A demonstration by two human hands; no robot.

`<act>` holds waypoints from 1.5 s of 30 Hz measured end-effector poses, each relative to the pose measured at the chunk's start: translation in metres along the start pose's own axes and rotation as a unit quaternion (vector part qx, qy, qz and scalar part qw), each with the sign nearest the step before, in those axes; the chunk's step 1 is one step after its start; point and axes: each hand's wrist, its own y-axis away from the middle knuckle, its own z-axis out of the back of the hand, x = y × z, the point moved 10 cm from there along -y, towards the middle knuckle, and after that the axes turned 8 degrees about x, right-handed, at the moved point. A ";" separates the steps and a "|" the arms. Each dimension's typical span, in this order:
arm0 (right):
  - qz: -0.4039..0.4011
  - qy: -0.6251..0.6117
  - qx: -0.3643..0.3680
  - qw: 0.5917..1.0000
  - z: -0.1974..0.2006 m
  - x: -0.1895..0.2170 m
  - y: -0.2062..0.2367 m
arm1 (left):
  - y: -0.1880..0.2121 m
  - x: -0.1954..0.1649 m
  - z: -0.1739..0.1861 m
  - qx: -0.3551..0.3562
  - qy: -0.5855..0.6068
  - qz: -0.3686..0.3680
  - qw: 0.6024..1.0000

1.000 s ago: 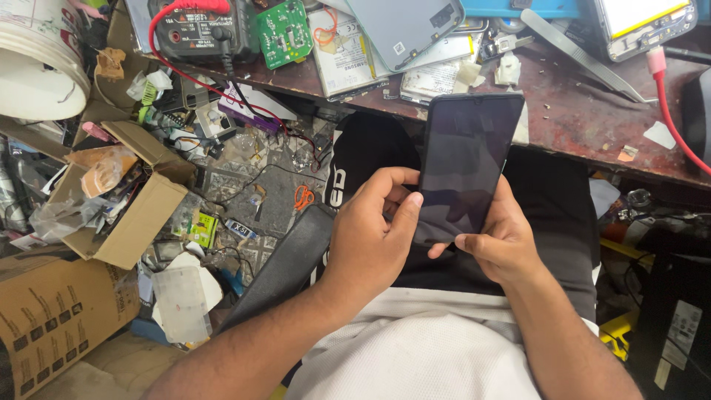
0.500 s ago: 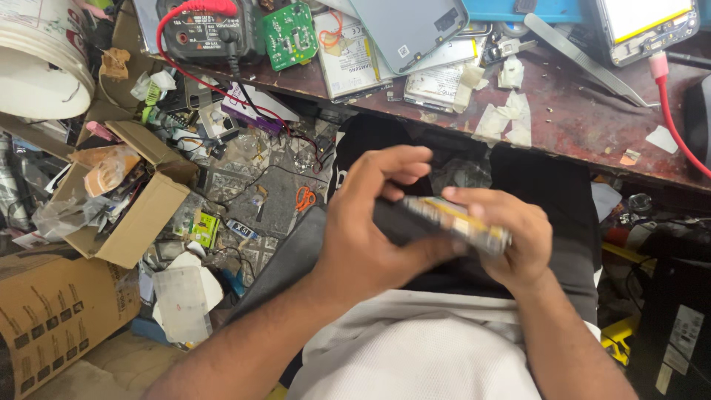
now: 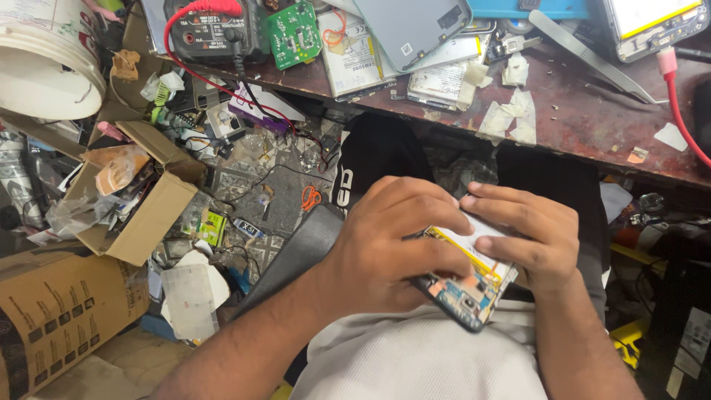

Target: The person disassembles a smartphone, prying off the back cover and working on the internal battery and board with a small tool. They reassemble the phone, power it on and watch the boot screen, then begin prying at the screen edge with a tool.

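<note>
In the head view, an opened phone (image 3: 468, 285) is held over the lap, at about 5 o'clock from the centre of the frame. Its back is off, so a pale battery edged in yellow and a blue board at the lower end are seen. The left hand (image 3: 389, 248) is curled over the phone from 9 o'clock, its fingers closed across the upper face and its thumb pressed along the near edge. The right hand (image 3: 529, 237) is wrapped round the phone from 3 o'clock, with the fingers laid flat on the battery and partly bent; the far edge is gripped by it. Both hands are closed on the phone, and their fingertips nearly meet above it.

A brown bench (image 3: 592, 141) is seen at 12 to 2 o'clock, strewn with scraps of white tape. On it, at 12 o'clock, a grey phone cover (image 3: 411, 30) is laid, with a green circuit board (image 3: 294, 33) just beside it at 11 o'clock and a black meter (image 3: 215, 30) with red leads farther left. Tweezers (image 3: 592, 55) are laid at 1 o'clock. A white bucket (image 3: 44, 63) is seen at 10 o'clock, and an open cardboard box (image 3: 141, 196) at 9 o'clock on the littered floor
</note>
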 end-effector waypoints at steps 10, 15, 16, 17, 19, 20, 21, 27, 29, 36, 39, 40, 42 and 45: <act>-0.470 -0.254 0.156 0.831 -0.063 -0.080 0.079 | 0.040 0.113 -0.037 0.049 0.213 0.461 0.860; -0.515 -0.288 0.166 0.790 -0.074 -0.084 0.089 | 0.045 0.116 -0.044 0.053 0.211 0.473 0.854; -0.521 -0.299 0.163 0.783 -0.076 -0.083 0.090 | 0.045 0.116 -0.044 0.057 0.201 0.473 0.856; -0.527 -0.311 0.159 0.775 -0.078 -0.083 0.091 | 0.047 0.117 -0.044 0.056 0.205 0.480 0.851; -0.542 -0.324 0.154 0.760 -0.080 -0.082 0.094 | 0.049 0.119 -0.047 0.053 0.212 0.493 0.842; -0.550 -0.327 0.153 0.753 -0.081 -0.083 0.096 | 0.050 0.120 -0.047 0.054 0.218 0.502 0.835; -0.559 -0.330 0.152 0.746 -0.082 -0.083 0.098 | 0.052 0.121 -0.049 0.054 0.223 0.511 0.828; -0.565 -0.333 0.146 0.740 -0.082 -0.082 0.096 | 0.050 0.118 -0.050 0.026 0.264 0.489 0.831; -0.582 -0.333 0.140 0.728 -0.081 -0.085 0.098 | 0.049 0.118 -0.050 0.017 0.272 0.482 0.833; -0.583 -0.339 0.148 0.723 -0.084 -0.083 0.098 | 0.053 0.119 -0.050 0.032 0.227 0.504 0.833; -0.573 -0.349 0.146 0.727 -0.085 -0.082 0.097 | 0.053 0.119 -0.050 0.036 0.224 0.506 0.832; -0.570 -0.349 0.147 0.729 -0.085 -0.082 0.096 | 0.053 0.119 -0.050 0.038 0.223 0.507 0.831; -0.565 -0.350 0.150 0.732 -0.085 -0.081 0.096 | 0.053 0.119 -0.050 0.040 0.221 0.508 0.831; -0.565 -0.353 0.141 0.732 -0.084 -0.082 0.096 | 0.051 0.117 -0.049 0.041 0.218 0.495 0.840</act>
